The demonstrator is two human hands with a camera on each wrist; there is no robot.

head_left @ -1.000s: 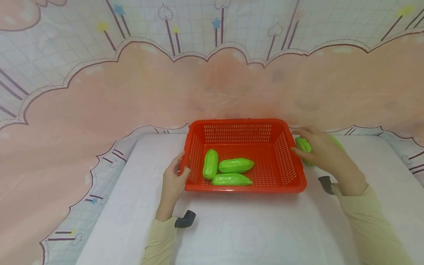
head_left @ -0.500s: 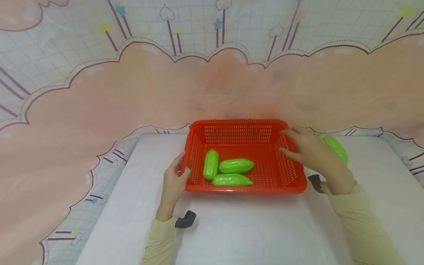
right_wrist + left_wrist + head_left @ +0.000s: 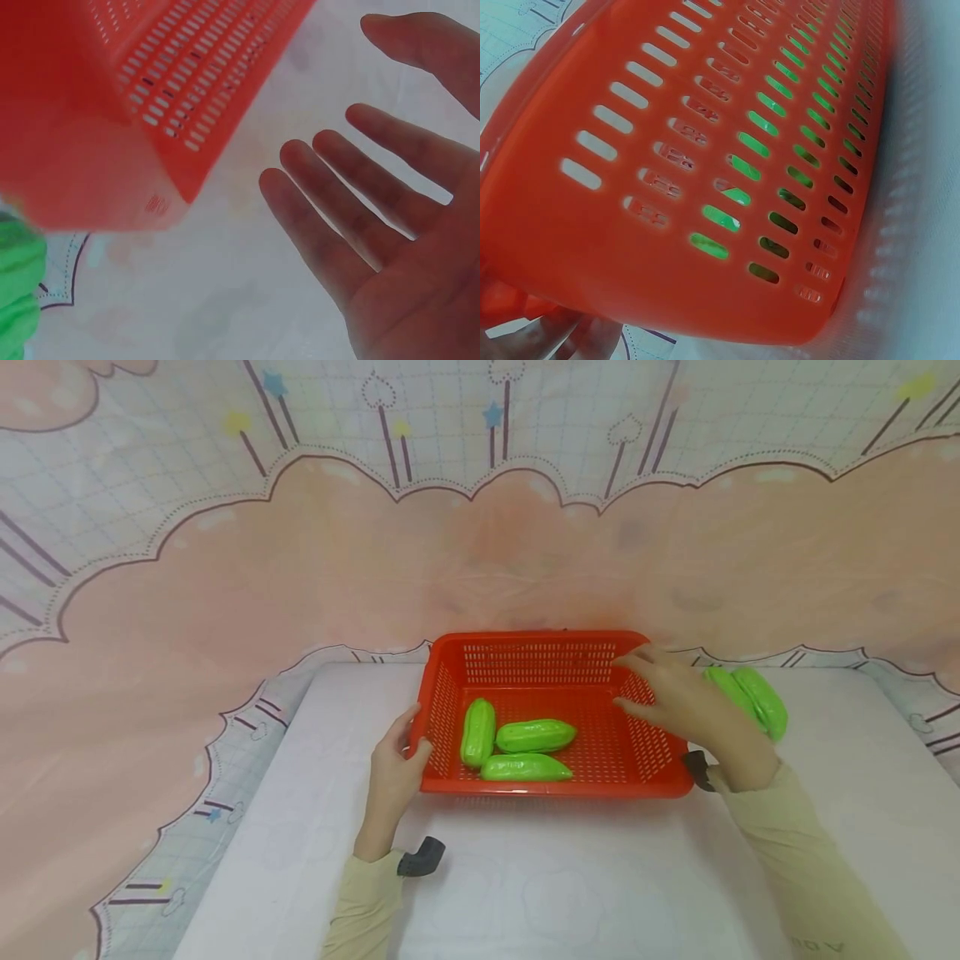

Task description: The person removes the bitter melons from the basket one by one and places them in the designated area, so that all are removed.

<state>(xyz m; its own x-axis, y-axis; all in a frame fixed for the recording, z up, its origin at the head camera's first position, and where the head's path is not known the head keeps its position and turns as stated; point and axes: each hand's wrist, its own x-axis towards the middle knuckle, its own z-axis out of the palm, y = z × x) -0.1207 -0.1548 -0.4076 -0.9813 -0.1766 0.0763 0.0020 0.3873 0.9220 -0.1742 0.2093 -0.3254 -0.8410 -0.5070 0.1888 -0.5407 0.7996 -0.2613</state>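
A red plastic basket with slotted walls stands on the table. Several green, ridged, elongated vegetables are in view; three lie inside it toward the left, one lengthwise, two crosswise. My left hand grips the basket's left rim; in the left wrist view, its fingers show below the rim. Over the basket's right side hovers my right hand, with nothing held. The right wrist view has its fingers spread apart from the basket wall.
Two more green vegetables lie side by side on the table right of the basket, partly behind the right forearm. A patterned cloth hangs behind the white table. Black curved pieces sit at both wrists.
My right hand has moved left, from beside the basket to above its right side, uncovering the two vegetables at right. The left hand, basket and vegetables inside have stayed put.
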